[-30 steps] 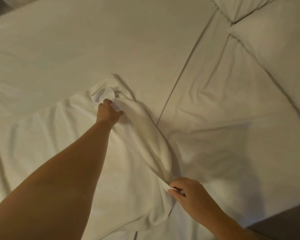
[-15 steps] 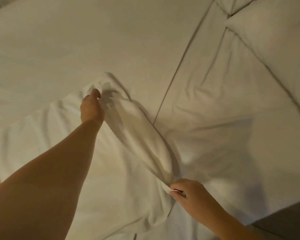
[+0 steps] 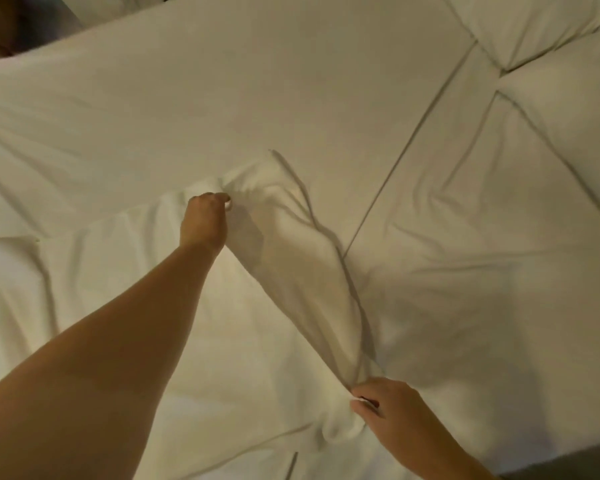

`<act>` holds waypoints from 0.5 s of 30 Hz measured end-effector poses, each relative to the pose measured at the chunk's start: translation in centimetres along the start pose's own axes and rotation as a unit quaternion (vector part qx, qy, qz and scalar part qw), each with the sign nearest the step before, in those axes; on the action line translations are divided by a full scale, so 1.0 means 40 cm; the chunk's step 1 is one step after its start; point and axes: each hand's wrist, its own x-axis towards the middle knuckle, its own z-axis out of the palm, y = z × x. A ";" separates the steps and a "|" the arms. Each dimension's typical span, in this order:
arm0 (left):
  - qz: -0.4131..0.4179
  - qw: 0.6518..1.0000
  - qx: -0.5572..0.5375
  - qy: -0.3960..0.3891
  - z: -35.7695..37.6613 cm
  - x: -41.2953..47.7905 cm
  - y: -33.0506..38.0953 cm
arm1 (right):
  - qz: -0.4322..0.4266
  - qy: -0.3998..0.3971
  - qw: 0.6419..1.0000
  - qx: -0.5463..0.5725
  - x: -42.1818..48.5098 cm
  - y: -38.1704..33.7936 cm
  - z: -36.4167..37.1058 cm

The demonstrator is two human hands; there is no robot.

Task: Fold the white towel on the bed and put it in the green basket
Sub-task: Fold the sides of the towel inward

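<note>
Left hand (image 3: 204, 221) pinches the far corner of the soft white cloth towel (image 3: 291, 271), right hand (image 3: 390, 408) the near one, holding that edge up taut, seemingly to fold it over

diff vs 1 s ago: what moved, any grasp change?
The left hand carried the far corner of the white towel a little to the left, away from the seam in the bed, drawing the raised fold over the rest of the towel. Nothing was newly grasped or let go. The right hand kept its pinch on the near corner, roughly in place. The bed is unchanged.
</note>
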 end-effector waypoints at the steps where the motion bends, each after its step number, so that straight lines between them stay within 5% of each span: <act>1: -0.003 1.000 -0.004 -0.010 0.005 -0.011 -0.006 | 0.004 -0.007 1.000 -0.005 -0.001 -0.008 0.005; 8: 0.006 0.999 -0.013 -0.050 0.024 -0.079 -0.048 | 0.021 -0.027 0.999 -0.016 -0.009 -0.027 0.032; 15: -0.019 0.998 -0.051 0.003 -0.076 -0.083 -0.140 | 0.018 -0.068 0.997 -0.019 0.006 -0.133 0.050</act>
